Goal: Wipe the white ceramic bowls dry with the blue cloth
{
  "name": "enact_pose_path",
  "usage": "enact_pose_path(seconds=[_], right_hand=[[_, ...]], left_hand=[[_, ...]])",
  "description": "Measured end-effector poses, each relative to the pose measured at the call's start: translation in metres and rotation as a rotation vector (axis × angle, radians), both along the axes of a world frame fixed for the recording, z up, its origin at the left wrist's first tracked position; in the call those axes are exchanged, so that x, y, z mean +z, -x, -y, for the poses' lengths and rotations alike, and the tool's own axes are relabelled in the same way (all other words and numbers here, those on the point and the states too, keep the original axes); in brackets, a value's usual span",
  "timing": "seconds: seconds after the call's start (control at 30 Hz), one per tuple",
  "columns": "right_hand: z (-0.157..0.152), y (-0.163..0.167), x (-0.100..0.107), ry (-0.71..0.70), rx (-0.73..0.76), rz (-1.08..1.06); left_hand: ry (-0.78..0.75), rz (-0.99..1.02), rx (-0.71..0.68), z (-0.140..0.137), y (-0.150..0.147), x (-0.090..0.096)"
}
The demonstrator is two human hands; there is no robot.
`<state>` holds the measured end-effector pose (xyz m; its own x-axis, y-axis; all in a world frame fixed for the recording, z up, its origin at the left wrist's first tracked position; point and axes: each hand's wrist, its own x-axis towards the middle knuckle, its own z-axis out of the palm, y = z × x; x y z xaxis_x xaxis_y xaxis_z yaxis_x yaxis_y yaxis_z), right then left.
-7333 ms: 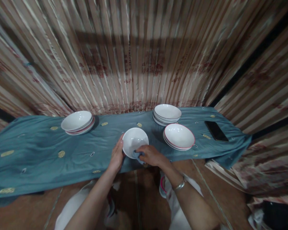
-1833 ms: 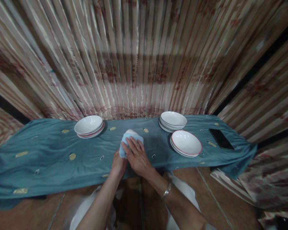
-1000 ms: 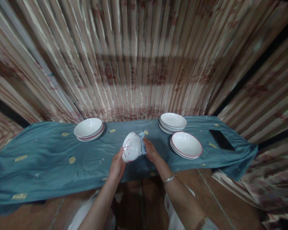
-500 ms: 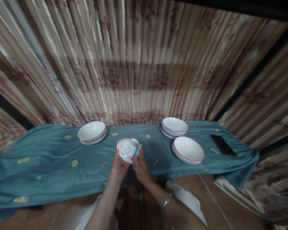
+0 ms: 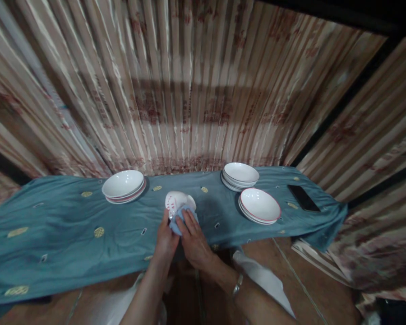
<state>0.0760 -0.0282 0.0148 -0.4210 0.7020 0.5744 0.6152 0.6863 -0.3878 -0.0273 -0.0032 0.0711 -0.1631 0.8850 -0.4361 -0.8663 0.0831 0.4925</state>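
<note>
A white bowl (image 5: 173, 198) with small red marks is tipped on its side above the near middle of the table, its foot ring toward the right. My left hand (image 5: 166, 237) grips the bowl from the left and below. Over the bowl's outer side, my right hand (image 5: 193, 241) presses a light blue cloth (image 5: 176, 222), fingers bent around it. The cloth covers the lower part of the bowl, and the fingertips of my left hand are partly hidden behind the bowl.
A teal patterned cloth (image 5: 71, 239) covers the table. Stacked white dishes (image 5: 123, 184) stand at the left; a dark-rimmed stack (image 5: 241, 174) and a red-rimmed stack (image 5: 260, 205) stand at the right. A black phone (image 5: 303, 197) lies farther right. Behind hangs a pleated curtain (image 5: 196, 90).
My right hand has moved with the blue cloth from the bowl's right edge onto its near outer side. The bowl has turned slightly. The view has shifted a little to the right.
</note>
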Motion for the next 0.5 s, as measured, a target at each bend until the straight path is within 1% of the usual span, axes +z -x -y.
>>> enact_pose_path(seconds=[0.13,0.3,0.43,0.5], right_hand=[[0.001,-0.005,0.025,-0.036,0.003,0.083],[-0.002,-0.010,0.056,-0.027,-0.025,0.137],[-0.010,-0.014,0.069,-0.021,-0.090,0.089],[-0.015,-0.015,0.072,-0.013,-0.118,0.052]], left_hand=[[0.016,-0.073,-0.037,0.009,-0.008,0.002],[-0.011,-0.205,-0.026,0.019,-0.017,0.005],[-0.083,-0.218,-0.031,0.018,-0.018,-0.002],[-0.110,-0.216,-0.084,0.016,-0.016,-0.007]])
